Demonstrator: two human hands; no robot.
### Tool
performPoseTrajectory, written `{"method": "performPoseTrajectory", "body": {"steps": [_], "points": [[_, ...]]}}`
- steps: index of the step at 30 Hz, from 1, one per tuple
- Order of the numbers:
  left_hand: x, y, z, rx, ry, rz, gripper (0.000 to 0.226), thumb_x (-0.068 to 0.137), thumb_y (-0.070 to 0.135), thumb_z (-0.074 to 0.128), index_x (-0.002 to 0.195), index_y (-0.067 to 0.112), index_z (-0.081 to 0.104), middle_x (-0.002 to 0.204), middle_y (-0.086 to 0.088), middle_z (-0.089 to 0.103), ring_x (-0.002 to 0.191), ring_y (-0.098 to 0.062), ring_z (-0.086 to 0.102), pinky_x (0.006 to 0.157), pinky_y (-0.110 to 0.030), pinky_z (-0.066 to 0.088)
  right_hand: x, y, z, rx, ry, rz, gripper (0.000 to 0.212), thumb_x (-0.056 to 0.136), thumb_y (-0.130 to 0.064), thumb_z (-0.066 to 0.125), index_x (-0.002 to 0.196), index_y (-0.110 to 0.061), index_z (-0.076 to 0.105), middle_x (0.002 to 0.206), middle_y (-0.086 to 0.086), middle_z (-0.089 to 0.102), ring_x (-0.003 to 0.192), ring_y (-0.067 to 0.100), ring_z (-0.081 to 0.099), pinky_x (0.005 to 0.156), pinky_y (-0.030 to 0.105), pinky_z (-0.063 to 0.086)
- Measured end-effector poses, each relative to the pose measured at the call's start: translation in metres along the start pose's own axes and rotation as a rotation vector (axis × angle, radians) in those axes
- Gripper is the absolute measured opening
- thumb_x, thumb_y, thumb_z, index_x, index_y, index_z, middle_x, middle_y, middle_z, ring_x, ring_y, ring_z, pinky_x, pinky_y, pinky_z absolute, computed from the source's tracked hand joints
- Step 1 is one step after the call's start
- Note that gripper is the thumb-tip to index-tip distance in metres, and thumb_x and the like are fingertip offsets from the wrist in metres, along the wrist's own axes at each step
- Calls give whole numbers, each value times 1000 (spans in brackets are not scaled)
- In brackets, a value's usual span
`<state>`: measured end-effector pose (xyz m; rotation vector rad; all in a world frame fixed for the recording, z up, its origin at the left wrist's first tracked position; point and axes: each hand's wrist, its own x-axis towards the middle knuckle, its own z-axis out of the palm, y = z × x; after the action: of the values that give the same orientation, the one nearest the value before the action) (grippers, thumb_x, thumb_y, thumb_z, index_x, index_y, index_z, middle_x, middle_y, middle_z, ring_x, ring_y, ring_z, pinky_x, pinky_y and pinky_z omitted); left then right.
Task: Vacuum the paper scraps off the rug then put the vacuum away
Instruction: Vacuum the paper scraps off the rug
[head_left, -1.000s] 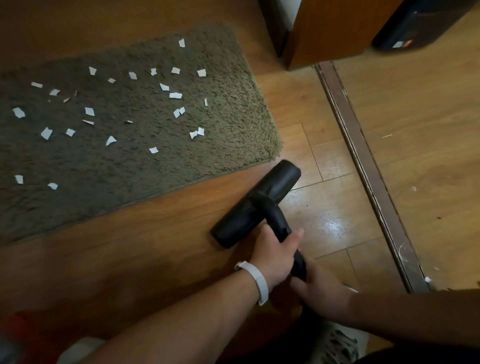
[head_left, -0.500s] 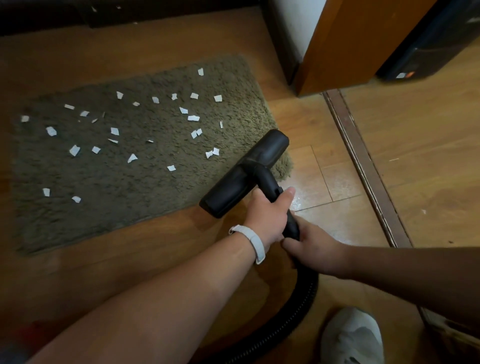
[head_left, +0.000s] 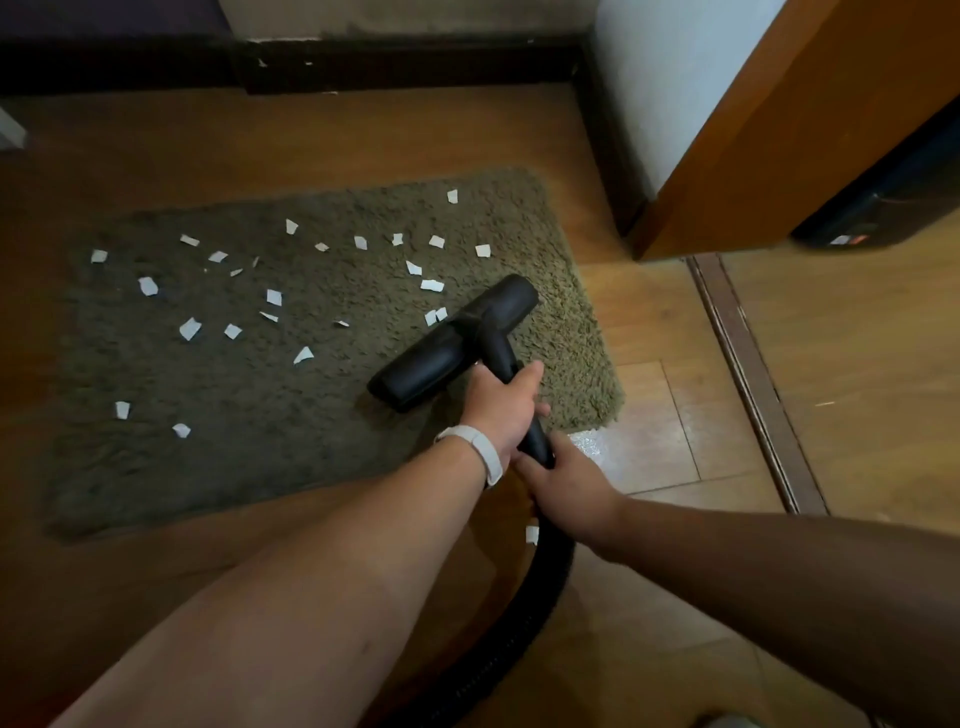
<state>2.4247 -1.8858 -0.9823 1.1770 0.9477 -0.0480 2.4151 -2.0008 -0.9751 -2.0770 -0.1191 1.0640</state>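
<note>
A shaggy olive rug (head_left: 249, 447) lies on the wooden floor, strewn with several white paper scraps (head_left: 190, 329). The black vacuum nozzle (head_left: 452, 345) rests on the rug's right part, close to two scraps. My left hand (head_left: 501, 405), with a white wristband, grips the black tube just behind the nozzle. My right hand (head_left: 563, 480) grips the same tube lower down, where the ribbed black hose (head_left: 524, 629) begins and curves toward the bottom edge. The vacuum's body is out of view.
A dark baseboard (head_left: 395, 62) runs along the far wall. A wooden door (head_left: 779, 135) stands at the right, with a floor threshold strip (head_left: 753, 384) below it and a black appliance (head_left: 893, 208) beyond. One scrap (head_left: 532, 535) lies by the hose.
The nozzle has moved forward from the bare floor, over the rug's right edge, onto the rug. Both hands kept their grip on the tube. The camera has tilted up.
</note>
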Motion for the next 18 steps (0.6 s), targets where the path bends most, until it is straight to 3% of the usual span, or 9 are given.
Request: {"method": "performPoseTrajectory", "body": {"steps": [4, 7, 12, 16, 18], "points": [[9, -16, -5, 4, -13, -32, 26, 93, 32, 62, 102, 14, 45, 81, -2, 58, 66, -16, 66, 67, -39, 57, 3, 15, 15, -31, 69, 26, 18, 95, -44, 60, 96, -27, 55, 78, 2, 65, 67, 17, 64, 69, 40, 56], [10, -22, -8, -27, -55, -81, 28, 89, 34, 65, 99, 19, 43, 80, -5, 56, 65, -19, 63, 69, -46, 57, 2, 20, 22, -59, 109, 41, 16, 96, -43, 60, 96, -27, 55, 77, 0, 65, 66, 16, 64, 68, 39, 55], [6, -27, -8, -84, -87, -123, 41, 82, 33, 68, 108, 15, 42, 77, -10, 53, 59, -22, 58, 61, -39, 54, -6, 19, 32, -23, 133, 84, 38, 97, -40, 59, 129, -22, 55, 76, -13, 59, 66, 6, 56, 65, 28, 46], [4, -22, -5, -79, -62, -126, 29, 88, 27, 67, 99, 16, 42, 76, -10, 53, 55, -20, 57, 56, -35, 54, -11, 15, 35, -15, 221, 118, 26, 94, -39, 61, 114, -22, 61, 67, -9, 61, 55, 5, 58, 58, 31, 50], [3, -20, -5, -79, -65, -128, 28, 90, 28, 65, 103, 15, 44, 81, -8, 53, 56, -18, 57, 56, -33, 54, -12, 15, 36, -33, 267, 103, 14, 93, -38, 63, 96, -25, 61, 64, -5, 62, 54, 8, 60, 57, 40, 55]]}}
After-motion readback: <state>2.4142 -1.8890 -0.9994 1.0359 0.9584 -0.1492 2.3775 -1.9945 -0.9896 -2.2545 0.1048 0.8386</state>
